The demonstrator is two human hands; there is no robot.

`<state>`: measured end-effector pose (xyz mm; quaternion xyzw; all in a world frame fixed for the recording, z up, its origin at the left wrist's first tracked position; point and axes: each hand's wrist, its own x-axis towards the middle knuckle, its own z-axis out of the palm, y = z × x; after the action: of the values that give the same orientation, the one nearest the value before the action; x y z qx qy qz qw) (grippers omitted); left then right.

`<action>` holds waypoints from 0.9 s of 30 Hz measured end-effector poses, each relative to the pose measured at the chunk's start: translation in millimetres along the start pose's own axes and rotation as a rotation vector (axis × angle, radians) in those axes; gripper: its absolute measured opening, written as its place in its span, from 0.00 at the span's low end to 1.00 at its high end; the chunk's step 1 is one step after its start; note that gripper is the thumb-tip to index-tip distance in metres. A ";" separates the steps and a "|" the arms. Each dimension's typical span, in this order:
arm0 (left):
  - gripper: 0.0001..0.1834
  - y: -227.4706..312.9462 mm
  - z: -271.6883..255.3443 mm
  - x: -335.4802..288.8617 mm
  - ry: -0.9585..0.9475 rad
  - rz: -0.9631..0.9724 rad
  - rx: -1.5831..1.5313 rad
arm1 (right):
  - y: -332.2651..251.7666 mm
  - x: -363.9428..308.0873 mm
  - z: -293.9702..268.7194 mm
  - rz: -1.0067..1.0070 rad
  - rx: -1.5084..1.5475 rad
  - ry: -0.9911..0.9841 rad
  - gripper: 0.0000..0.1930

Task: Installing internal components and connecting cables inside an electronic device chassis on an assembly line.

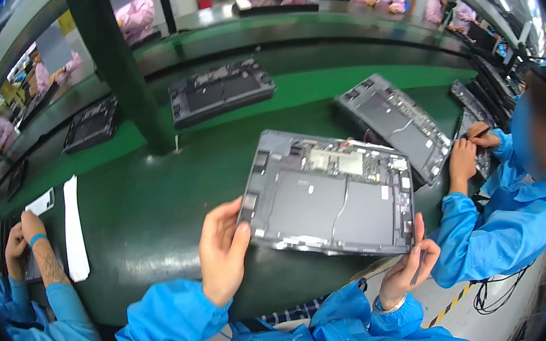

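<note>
above the green workbench [139, 233], off centre toward four o'clock: opened device [313, 196], innards upward. gripped at the nine o'clock edge by the left hand [224, 253], thumb uppermost; touched at the four o'clock corner by the right hand [409, 269], firmness of hold impossible to tell. best carried by the rim, clear of circuit board [336, 161] and pale cable [340, 213]. hidden: underside, left fingertips. too small to read: tiniest components.

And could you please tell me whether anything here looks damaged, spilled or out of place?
Nothing looks spilled or plainly damaged. The black cables at lower right look untidy, looping loosely near the striped floor tape. The held open-backed tablet shows bare circuitry, but so do the tablets beyond.
</note>
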<state>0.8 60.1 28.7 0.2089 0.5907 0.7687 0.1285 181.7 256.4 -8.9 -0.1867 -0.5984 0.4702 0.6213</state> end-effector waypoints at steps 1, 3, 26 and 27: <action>0.19 0.1 -6.2 -21.1 0.060 -0.021 0.012 | 2.7 -9.3 -4.4 0.009 -0.018 -0.042 0.07; 0.19 -8.2 -16.3 -58.9 0.144 -0.046 0.022 | 13.0 -25.0 -15.4 0.106 -0.032 -0.089 0.07; 0.07 -9.4 -29.5 42.8 -0.385 0.502 0.925 | -25.1 80.6 109.2 -0.507 -0.108 -1.145 0.09; 0.07 -11.4 -29.9 43.5 -0.389 0.527 0.918 | -22.2 81.2 116.7 -0.509 -0.175 -1.282 0.08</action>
<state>-52.1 57.0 18.7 0.5215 0.7579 0.3863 -0.0655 69.6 272.5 79.9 0.2245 -0.9081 0.2776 0.2189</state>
